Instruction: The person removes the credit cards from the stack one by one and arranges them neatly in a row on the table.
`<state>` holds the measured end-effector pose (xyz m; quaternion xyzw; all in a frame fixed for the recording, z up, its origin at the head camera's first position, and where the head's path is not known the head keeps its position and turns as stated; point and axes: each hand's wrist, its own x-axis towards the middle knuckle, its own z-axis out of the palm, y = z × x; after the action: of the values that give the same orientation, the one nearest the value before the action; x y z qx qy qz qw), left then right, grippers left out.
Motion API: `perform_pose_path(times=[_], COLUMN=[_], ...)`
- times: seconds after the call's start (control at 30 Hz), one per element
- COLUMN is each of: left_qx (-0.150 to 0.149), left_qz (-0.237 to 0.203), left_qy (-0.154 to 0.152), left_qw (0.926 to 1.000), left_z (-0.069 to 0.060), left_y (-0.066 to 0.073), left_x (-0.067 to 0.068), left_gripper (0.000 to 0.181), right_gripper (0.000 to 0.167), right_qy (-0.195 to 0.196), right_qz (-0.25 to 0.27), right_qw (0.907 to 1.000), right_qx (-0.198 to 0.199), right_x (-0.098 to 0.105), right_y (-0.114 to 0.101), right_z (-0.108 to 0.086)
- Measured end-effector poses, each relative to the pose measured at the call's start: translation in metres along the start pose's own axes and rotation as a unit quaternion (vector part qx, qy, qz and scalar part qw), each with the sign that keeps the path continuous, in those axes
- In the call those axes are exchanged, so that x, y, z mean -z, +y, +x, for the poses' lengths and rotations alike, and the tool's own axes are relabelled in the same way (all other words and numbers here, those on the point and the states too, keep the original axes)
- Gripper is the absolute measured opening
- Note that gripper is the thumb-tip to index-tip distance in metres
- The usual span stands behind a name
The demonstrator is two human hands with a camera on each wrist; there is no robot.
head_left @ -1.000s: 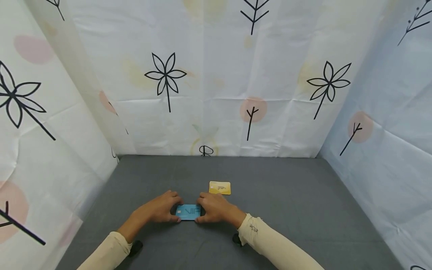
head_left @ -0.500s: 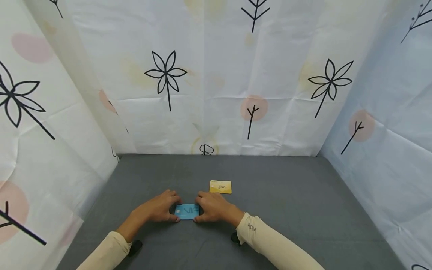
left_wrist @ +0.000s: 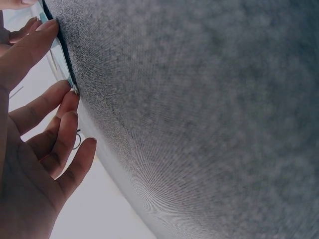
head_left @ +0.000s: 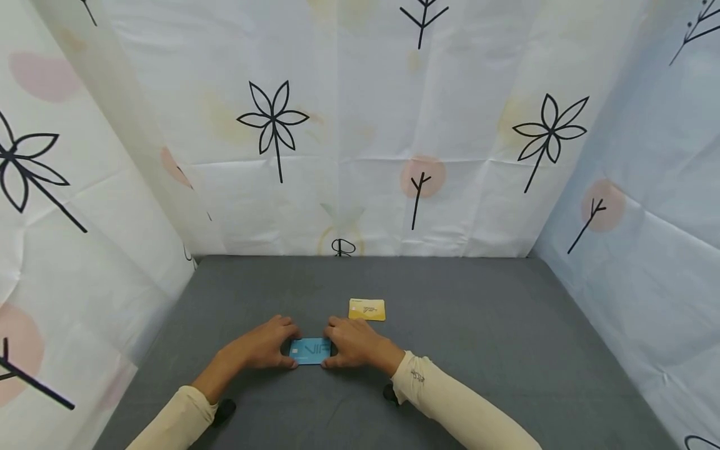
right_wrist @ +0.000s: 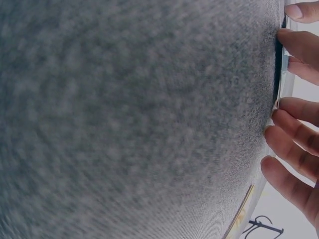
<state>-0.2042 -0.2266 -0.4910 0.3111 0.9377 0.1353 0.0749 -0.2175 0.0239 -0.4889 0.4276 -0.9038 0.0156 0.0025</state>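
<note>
In the head view a light blue card with dark lettering and a small chip lies between my two hands, low over the grey tabletop. My left hand pinches its left end, thumb at the near edge and fingertips at the far edge. At the opposite end, my right hand grips it the same way. Both wrist views show the card edge-on, with a thin dark line of shadow along the cloth by the thumb and the fingertips. Whether it touches the surface I cannot tell.
A yellow card lies just beyond my right hand's fingers. Grey cloth covers the table. White patterned sheets stand along its back and both sides.
Both hands and the blue card have shifted very slightly left relative to the yellow card. The grip looks the same. The head view has tilted a little.
</note>
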Motion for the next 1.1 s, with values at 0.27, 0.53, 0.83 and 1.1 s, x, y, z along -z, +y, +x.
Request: perform_pose_path(times=[0.27, 0.53, 0.83, 1.1], left_qx=[0.002, -0.002, -0.004, -0.001], left_qz=[-0.003, 0.001, 0.008, 0.003], left_qy=[-0.003, 0.01, 0.011, 0.007], left_qw=[1.0, 0.9999, 0.9999, 1.0], left_z=[-0.0008, -0.0002, -0.0006, -0.0025], left_y=[0.0003, -0.0024, -0.0041, -0.0033], left_x=[0.0021, 0.0003, -0.0014, -0.0013], left_gripper=[0.05, 0.049, 0.048, 0.048], right_gripper=[0.052, 0.054, 0.053, 0.055], right_qy=[-0.005, -0.005, -0.007, -0.013], right_qz=[-0.007, 0.002, 0.002, 0.005], right_qw=[1.0, 1.0, 1.0, 0.9999], right_qx=[0.002, -0.002, -0.004, -0.006], right_x=[0.0013, 0.0031, 0.0025, 0.0021], right_y=[0.0018, 0.0024, 0.0018, 0.0007], right_z=[0.0009, 0.0014, 0.002, 0.002])
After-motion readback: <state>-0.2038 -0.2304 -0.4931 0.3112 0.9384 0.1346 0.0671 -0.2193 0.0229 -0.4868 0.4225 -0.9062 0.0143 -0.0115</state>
